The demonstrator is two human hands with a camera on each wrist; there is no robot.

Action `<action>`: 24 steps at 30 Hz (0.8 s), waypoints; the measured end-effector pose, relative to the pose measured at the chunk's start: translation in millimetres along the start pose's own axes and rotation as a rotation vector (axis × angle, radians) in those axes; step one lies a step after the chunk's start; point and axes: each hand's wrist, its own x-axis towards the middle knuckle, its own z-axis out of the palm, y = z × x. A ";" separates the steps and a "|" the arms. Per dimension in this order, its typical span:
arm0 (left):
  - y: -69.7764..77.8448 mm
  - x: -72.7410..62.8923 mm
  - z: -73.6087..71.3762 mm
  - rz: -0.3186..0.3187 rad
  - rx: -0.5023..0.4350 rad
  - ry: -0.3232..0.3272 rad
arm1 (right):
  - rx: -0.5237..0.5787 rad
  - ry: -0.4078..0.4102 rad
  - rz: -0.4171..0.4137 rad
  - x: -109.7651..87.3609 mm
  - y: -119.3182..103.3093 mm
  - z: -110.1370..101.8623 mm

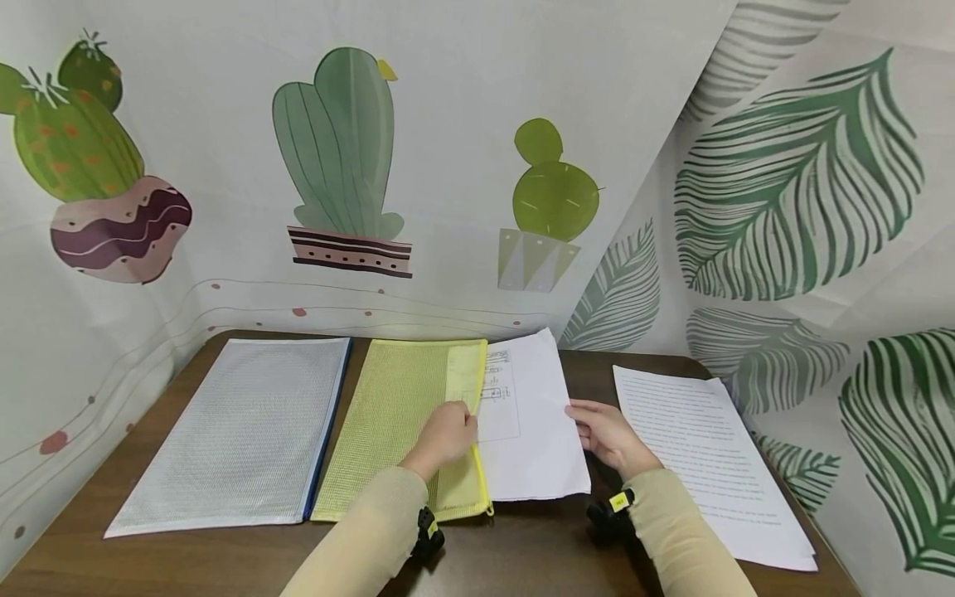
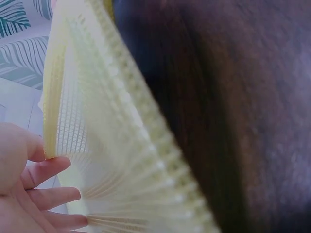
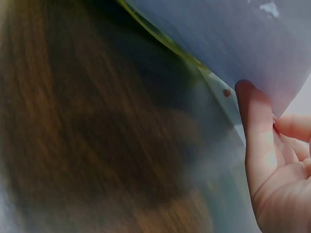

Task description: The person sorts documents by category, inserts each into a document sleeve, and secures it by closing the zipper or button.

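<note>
A yellow mesh zipper pouch (image 1: 388,423) lies on the table with its opening to the right. My left hand (image 1: 445,438) pinches the edge of that opening between thumb and fingers; the left wrist view shows the mesh (image 2: 121,145) pulled into folds at the fingertips. White sheets of paper (image 1: 548,423) with a printed diagram reach partly into the pouch, and their left part shows through the mesh. At the sheets' right edge my right hand (image 1: 608,435) grips them, thumb on one face and fingers behind, as the right wrist view shows.
To the left lies a white mesh pouch (image 1: 239,431) with a blue zipper edge. A stack of printed pages (image 1: 701,456) rests at the right side of the brown wooden table (image 1: 522,547). Behind hangs a white cloth (image 1: 455,166) printed with cacti and leaves.
</note>
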 end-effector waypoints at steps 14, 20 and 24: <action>3.7 -1.3 0.9 -0.072 -0.119 0.034 | -0.003 0.019 0.009 0.9 0.0 2.4; 2.1 -1.9 0.8 -0.093 -0.224 0.089 | -0.002 0.021 0.008 1.3 0.8 2.4; -0.9 -0.4 1.2 -0.105 -0.257 0.124 | -0.004 0.025 0.007 1.8 0.5 3.0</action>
